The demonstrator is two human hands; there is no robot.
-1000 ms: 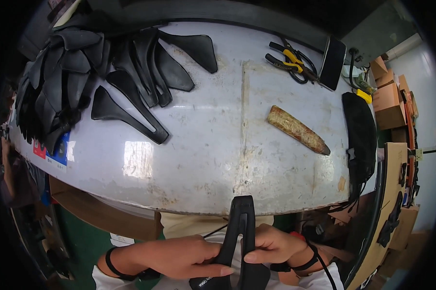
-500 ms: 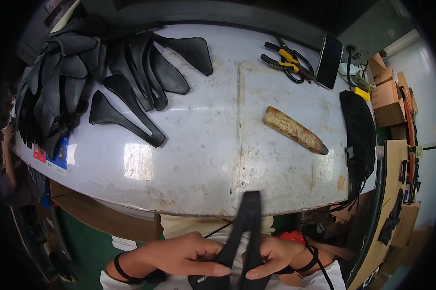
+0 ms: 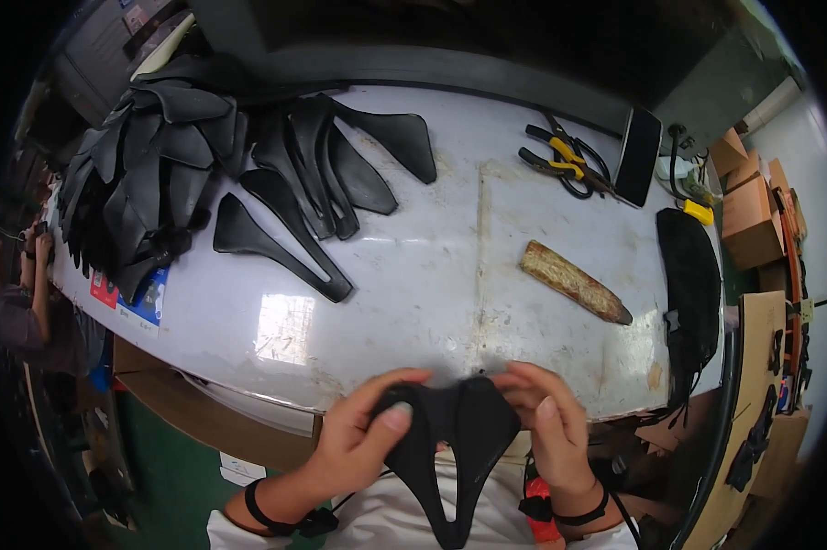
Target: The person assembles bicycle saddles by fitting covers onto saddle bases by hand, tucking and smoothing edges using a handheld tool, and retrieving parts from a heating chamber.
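The left hand clasps 1 wing of the saddle, which sits between the hands; the right hand is loosely spread by the other wing, contact unclear. It looks light, smooth, fairly stiff; broad wings seem easiest to grip.

A hand could pass over the bare middle of the tabletop, running from frame centre up between the pile of black pieces at upper left and the pliers at upper right. I see a forked black piece jutting in from the left, a brown wrapped bar lying right of centre. A black pouch blocks the right edge.
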